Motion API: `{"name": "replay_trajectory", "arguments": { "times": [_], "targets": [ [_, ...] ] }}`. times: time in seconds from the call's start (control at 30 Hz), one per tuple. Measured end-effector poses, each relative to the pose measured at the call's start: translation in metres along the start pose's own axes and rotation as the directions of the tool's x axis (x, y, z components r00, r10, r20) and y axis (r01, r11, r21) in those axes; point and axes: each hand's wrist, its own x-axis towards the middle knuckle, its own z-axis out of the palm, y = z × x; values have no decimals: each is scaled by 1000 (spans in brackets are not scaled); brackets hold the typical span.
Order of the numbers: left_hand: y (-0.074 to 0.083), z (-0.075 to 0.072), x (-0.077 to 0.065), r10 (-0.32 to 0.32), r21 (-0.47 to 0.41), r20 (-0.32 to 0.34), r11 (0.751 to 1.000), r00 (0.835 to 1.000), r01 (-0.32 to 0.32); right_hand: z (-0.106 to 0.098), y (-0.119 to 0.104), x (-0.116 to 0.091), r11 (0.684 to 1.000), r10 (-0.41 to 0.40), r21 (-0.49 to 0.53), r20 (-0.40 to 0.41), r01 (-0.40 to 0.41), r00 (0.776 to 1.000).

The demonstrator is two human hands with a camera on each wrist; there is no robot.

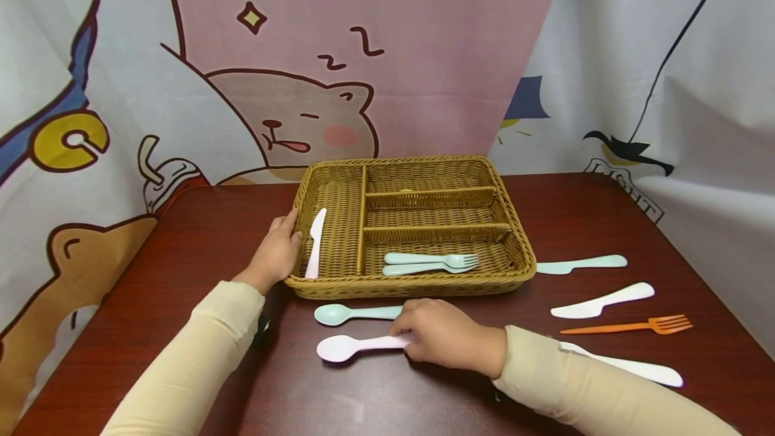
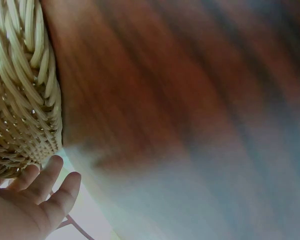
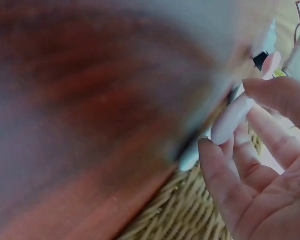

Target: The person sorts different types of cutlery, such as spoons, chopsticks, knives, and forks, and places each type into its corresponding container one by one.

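My right hand (image 1: 440,334) pinches the handle end of a pale pink spoon (image 1: 338,348) in front of the basket. In the right wrist view, the pink handle (image 3: 232,120) lies between thumb and fingers. Just behind it is a mint-green spoon (image 1: 333,315), its handle end hidden by the hand. My left hand (image 1: 275,254) rests against the left side of a wicker cutlery basket (image 1: 412,283); its fingers look fairly straight in the left wrist view. A pale pink knife (image 1: 315,247) lies in the left compartment, and two mint-green forks (image 1: 432,263) lie in the front one.
Right of the basket lie a mint-green knife (image 1: 596,262), a white knife (image 1: 602,301), an orange fork (image 1: 642,326) and another white utensil (image 1: 642,369), partly covered by the right sleeve. A printed curtain (image 1: 436,52) hangs behind the dark red table (image 1: 200,241).
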Motion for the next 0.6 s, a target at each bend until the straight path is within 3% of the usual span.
{"name": "replay_trajectory", "arguments": {
  "times": [0.6],
  "targets": [
    [2, 0, -1, -1, 6, -2, 1000, 1000, 1, -47, 5, -4, 999, 22, 51, -204, -12, 979]
  ]
}}
